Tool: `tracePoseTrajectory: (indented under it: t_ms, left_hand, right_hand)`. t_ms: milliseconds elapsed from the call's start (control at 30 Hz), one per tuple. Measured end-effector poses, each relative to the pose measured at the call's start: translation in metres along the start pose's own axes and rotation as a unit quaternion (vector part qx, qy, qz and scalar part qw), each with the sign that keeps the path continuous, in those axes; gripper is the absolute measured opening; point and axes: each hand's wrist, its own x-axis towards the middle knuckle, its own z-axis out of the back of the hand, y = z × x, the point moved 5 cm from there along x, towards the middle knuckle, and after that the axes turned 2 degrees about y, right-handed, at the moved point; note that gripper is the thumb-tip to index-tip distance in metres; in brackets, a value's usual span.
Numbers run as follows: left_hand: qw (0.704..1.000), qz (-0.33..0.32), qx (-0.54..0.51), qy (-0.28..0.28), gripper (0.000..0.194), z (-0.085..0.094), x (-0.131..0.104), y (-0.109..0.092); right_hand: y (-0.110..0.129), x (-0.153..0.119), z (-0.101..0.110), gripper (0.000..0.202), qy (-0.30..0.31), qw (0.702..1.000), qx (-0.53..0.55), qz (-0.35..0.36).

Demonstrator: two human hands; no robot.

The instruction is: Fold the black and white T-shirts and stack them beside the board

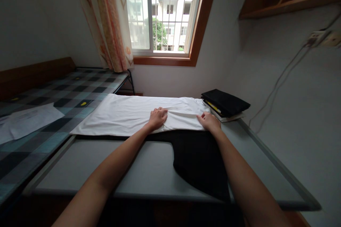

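A white garment (128,115) lies long and mostly flat across the table, with small creases between my hands. My left hand (158,117) is on its near half, fingers curled closed into the fabric. At the garment's right end, my right hand (210,122) has thumb and fingers closed on the white cloth. Black fabric (198,163) shows from beneath the white one; a wide, curved piece of it spreads toward the table's front edge, under my right forearm. Whether the black and white parts are joined, I cannot tell.
The grey table (87,163) has a raised rim. A black folder-like item (225,102) lies on books or papers at the right. Left is a bed with a checked cover (68,94) and white paper sheets (34,122). A cable (274,85) hangs along the right wall.
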Motion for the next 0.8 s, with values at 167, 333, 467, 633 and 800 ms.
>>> tracePoseTrajectory:
  t_ms: [167, 333, 467, 633, 800]
  left_hand:
    - [1.000, -0.020, 0.003, 0.004, 0.032, 0.001, -0.001, -0.002]
    - [0.997, -0.044, 0.058, 0.010, 0.036, -0.001, -0.003, -0.006]
    - [0.996, -0.057, 0.067, 0.004, 0.041, -0.003, -0.004, -0.008]
    - [0.996, -0.053, 0.076, 0.006, 0.040, -0.005, -0.004, -0.008]
    - [0.996, -0.066, 0.061, 0.001, 0.041, -0.005, -0.004, -0.009]
  right_hand:
    - [0.007, -0.004, 0.003, 0.040, -0.020, 0.999, -0.015, 0.027]
    - [0.023, -0.009, 0.001, 0.036, -0.057, 0.992, -0.036, 0.104]
    - [0.025, -0.008, -0.005, 0.039, -0.053, 0.990, -0.025, 0.127]
    - [0.022, 0.001, -0.011, 0.041, -0.023, 0.990, 0.023, 0.139]
    - [0.025, 0.005, -0.018, 0.041, 0.004, 0.980, 0.058, 0.188]
